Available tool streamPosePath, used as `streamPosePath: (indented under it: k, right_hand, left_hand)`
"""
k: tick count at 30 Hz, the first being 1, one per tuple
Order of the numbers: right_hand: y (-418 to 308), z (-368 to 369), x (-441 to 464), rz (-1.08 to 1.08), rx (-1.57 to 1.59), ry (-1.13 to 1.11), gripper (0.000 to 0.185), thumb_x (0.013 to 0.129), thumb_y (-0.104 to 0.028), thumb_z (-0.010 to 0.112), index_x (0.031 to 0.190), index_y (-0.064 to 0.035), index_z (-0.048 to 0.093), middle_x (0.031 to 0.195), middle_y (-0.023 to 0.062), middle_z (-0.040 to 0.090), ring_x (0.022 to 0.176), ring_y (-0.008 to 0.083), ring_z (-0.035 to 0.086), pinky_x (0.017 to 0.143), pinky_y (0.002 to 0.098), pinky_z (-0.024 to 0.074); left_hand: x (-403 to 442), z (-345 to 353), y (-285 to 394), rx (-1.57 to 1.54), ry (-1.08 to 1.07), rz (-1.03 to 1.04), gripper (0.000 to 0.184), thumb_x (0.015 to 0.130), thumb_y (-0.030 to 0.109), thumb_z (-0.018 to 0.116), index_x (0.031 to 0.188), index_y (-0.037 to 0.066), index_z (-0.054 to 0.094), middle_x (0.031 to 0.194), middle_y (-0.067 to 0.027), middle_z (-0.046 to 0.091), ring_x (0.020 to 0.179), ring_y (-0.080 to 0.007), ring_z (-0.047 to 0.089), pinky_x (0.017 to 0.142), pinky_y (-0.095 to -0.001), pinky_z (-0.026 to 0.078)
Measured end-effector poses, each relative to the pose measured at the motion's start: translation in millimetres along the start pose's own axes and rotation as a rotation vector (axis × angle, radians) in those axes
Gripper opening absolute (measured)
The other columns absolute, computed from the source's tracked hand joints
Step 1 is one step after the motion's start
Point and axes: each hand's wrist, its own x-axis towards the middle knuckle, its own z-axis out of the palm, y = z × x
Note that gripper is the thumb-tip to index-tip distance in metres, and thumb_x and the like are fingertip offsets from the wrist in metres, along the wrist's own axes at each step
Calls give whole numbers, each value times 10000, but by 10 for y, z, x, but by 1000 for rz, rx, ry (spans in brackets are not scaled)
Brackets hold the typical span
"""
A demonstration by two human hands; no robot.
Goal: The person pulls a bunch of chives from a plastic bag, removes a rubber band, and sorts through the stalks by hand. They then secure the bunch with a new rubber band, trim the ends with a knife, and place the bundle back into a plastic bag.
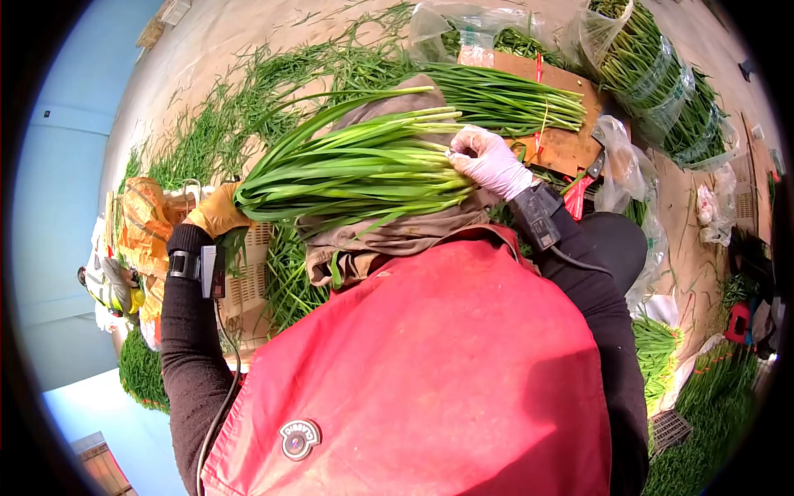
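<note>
The left hand (219,209), in an orange glove, is closed around the leafy end of a loose bunch of garlic chives (356,169), which lies across the lap over a brown cloth (364,248). The right hand (490,159), in a pale glove, is at the white stem ends with thumb and forefinger curled close together; I can't tell whether a stem is pinched between them. To work this end well, I'd keep the left grip firm but gentle, so the leaves don't crease, and let the right fingers take only a little at a time, nudging the uneven stem ends level.

Beyond the right hand, a banded bunch (504,95) rests on a brown board (571,153), its stems lying much more evenly.

As for containers, a clear plastic wrapper (666,91) at the far right encloses a thick bundle of chives, with tape around it. A beige slatted crate (256,273) stands below the left hand; its contents are hidden from me. Near it is a crumpled orange sack (145,219), and I can't see what, if anything, it holds.
</note>
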Motion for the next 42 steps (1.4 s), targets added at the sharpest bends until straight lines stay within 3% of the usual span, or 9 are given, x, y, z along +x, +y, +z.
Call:
streamPosePath:
  k: [5,9,13,18,23,29,33,35,42]
  right_hand:
    - [70,-36,-26,116,-189,96,191,811,-200,633,872,-19,634,776,137,641,722,235,614,700,341,486]
    - [412,-375,-290,368,-649,-280,180,778,-148,576,906,-66,672,879,163,676,848,338,646,772,405,500]
    - [625,-491,-568,285,-499,-158,253,797,-122,563,1015,-75,683,901,167,684,843,325,661,773,381,514]
    - [526,-549,-435,475,261,-45,198,927,-157,556,980,12,644,700,43,640,611,120,591,591,262,483]
    - [294,-567,-336,97,88,187,401,869,-210,639,1205,4,588,1161,148,603,1092,215,574,912,312,462]
    - [-353,-784,-94,-366,-419,547,599,815,-372,698,1280,-34,534,1168,169,602,1104,313,559,979,390,419]
    - [9,-730,198,-297,606,495,258,874,-118,657,1104,-3,642,971,80,697,912,162,644,846,296,506]
    - [-453,-941,-144,-135,573,520,154,909,-69,597,1027,24,629,974,76,679,927,159,635,853,295,506]
    - [-204,-1447,-841,-411,1331,363,150,951,-132,548,1011,2,575,826,46,553,780,178,542,806,369,483]
  left_hand:
    - [-15,-15,69,8,-19,-9,388,666,44,773,1026,18,631,865,-32,678,763,-98,565,711,-278,493]
    - [-87,-59,174,52,30,-3,381,660,35,758,1017,10,626,854,-47,678,756,-96,564,704,-278,493]
    - [-177,-229,525,165,66,60,328,701,55,751,1004,9,635,890,-73,700,772,-107,588,724,-284,501]
    - [-218,-562,1133,378,129,141,286,736,95,748,986,18,633,814,-126,674,726,-110,577,706,-296,497]
    - [-289,-719,2235,836,259,261,268,749,132,704,995,42,647,830,-182,657,752,-310,646,686,-344,511]
    - [-290,-729,3146,1012,213,389,239,761,157,687,980,65,656,815,-162,659,738,-307,647,669,-355,512]
    - [-326,-687,3506,1313,288,456,202,792,256,631,944,129,669,779,-117,662,754,-308,655,670,-378,523]
    - [-416,-685,3674,1222,295,387,237,792,257,635,995,143,679,822,-118,681,789,-301,662,708,-390,529]
    - [-335,-878,3877,1319,373,374,263,815,369,594,948,160,684,811,-101,676,774,-316,657,698,-395,519]
